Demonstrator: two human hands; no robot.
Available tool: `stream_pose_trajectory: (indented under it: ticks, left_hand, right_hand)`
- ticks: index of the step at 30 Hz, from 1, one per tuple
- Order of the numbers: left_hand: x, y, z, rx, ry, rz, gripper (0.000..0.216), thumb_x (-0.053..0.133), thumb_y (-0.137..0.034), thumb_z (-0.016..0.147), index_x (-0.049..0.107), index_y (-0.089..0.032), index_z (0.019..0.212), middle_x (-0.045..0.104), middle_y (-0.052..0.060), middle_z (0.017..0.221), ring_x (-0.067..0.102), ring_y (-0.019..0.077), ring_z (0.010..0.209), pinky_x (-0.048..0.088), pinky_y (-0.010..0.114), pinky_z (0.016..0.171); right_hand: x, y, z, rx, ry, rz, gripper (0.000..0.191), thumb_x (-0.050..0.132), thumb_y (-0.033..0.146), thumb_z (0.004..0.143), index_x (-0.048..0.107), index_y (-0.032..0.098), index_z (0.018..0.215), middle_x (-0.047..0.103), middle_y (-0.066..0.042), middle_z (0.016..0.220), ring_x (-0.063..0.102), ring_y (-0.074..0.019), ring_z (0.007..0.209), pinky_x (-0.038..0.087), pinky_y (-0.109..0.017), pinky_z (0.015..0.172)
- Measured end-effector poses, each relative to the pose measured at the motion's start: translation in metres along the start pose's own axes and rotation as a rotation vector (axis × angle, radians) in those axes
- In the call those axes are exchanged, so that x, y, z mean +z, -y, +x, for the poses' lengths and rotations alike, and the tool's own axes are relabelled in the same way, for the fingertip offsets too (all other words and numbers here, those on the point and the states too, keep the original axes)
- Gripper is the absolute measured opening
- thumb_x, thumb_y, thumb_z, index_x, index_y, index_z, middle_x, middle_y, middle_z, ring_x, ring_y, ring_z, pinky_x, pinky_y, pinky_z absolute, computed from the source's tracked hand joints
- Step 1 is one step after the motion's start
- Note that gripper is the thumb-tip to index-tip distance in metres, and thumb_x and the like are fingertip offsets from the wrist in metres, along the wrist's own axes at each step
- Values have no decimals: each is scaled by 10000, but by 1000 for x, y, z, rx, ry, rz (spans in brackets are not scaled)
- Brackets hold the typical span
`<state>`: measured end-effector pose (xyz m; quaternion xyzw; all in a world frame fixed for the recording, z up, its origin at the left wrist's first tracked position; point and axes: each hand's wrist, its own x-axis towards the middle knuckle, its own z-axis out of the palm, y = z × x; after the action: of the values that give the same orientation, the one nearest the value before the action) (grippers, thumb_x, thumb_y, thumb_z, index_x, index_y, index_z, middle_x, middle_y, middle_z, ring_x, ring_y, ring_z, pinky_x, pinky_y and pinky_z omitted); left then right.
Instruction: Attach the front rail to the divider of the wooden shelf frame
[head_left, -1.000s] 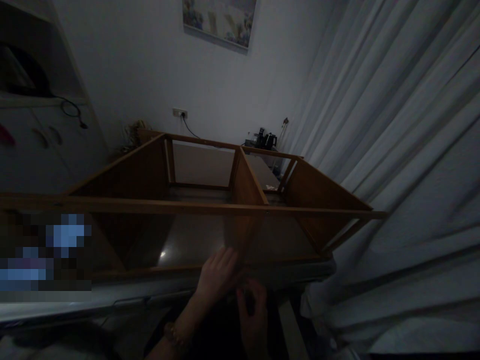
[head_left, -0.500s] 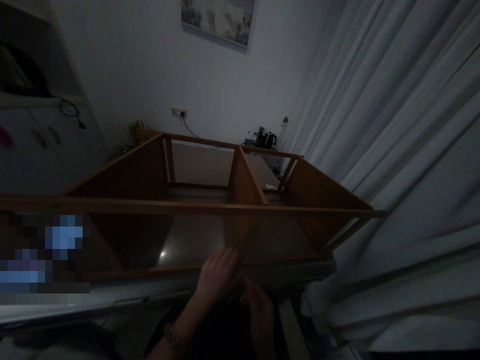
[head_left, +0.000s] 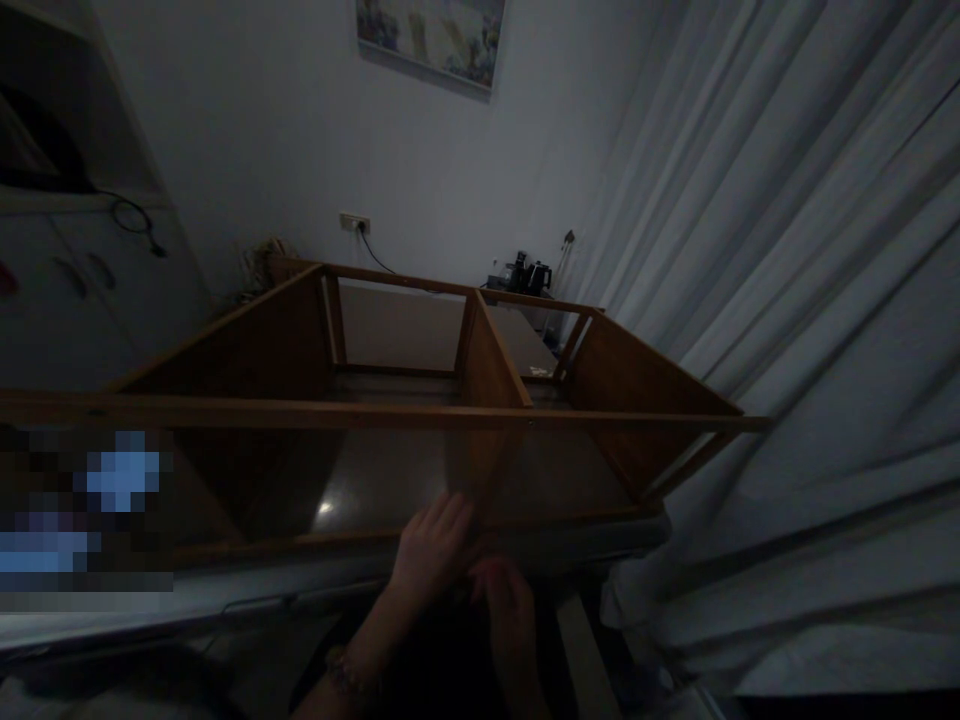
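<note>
A brown wooden shelf frame (head_left: 465, 415) lies on its side across a glossy table, its compartments open towards me. My left hand (head_left: 431, 550) rests on the frame's lower front rail, just below the middle divider (head_left: 491, 365), fingers curled over the wood. My right hand (head_left: 506, 605) is right beside it, fingers bunched together close to the same rail. The dim light hides whether the right hand has anything small in it.
White curtains (head_left: 787, 300) hang along the right side. A white cabinet (head_left: 82, 290) stands at the left, a picture (head_left: 427, 35) hangs on the back wall, and a kettle (head_left: 536, 277) sits beyond the frame. The table edge (head_left: 300, 590) runs in front of me.
My right hand has moved up and left, closing in beside my left hand at the lower rail. The left hand and the frame have stayed put.
</note>
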<state>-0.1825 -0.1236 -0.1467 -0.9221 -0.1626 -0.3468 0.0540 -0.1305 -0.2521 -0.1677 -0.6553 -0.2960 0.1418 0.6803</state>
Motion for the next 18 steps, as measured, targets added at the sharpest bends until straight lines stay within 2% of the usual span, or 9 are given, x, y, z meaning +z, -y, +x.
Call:
stream_pose_trajectory:
  ticks: [4, 7, 10, 13, 18]
  left_hand:
    - [-1, 1, 0, 23, 6, -3, 276, 545, -364, 835, 609, -170, 1022, 675, 104, 1026, 618, 243, 919, 479, 334, 742]
    - [2, 2, -1, 37, -2, 10, 276, 566, -315, 823, 604, -163, 1050, 677, 112, 1028, 622, 243, 919, 482, 332, 741]
    - [4, 4, -2, 39, 7, 20, 271, 579, -284, 814, 603, -174, 1060, 678, 105, 1034, 624, 242, 924, 483, 330, 738]
    - [5, 4, -3, 44, -17, 26, 260, 588, -299, 810, 611, -179, 1040, 685, 101, 1018, 628, 248, 921, 485, 331, 738]
    - [8, 2, -3, 11, -34, -11, 289, 549, -387, 838, 613, -182, 1032, 682, 111, 1010, 630, 251, 922, 486, 336, 739]
  right_hand:
    - [-1, 9, 0, -55, 113, -91, 339, 468, 414, 892, 593, 190, 671, 583, 7, 646, 548, -123, 616, 437, -216, 602]
    - [-6, 12, -1, -96, 152, -186, 230, 487, 344, 891, 657, 200, 835, 659, -10, 760, 607, -136, 690, 465, -215, 648]
    - [-12, 12, -1, -160, 158, -276, 194, 493, 291, 891, 660, 228, 968, 694, -21, 887, 644, -151, 782, 484, -231, 720]
    - [-18, 11, 2, -257, 161, -389, 177, 506, 254, 883, 667, 255, 958, 701, -15, 919, 651, -163, 833, 484, -258, 772]
    - [-27, 2, 1, -412, 79, -583, 123, 591, 268, 843, 654, 258, 948, 702, -22, 875, 647, -183, 790, 481, -288, 718]
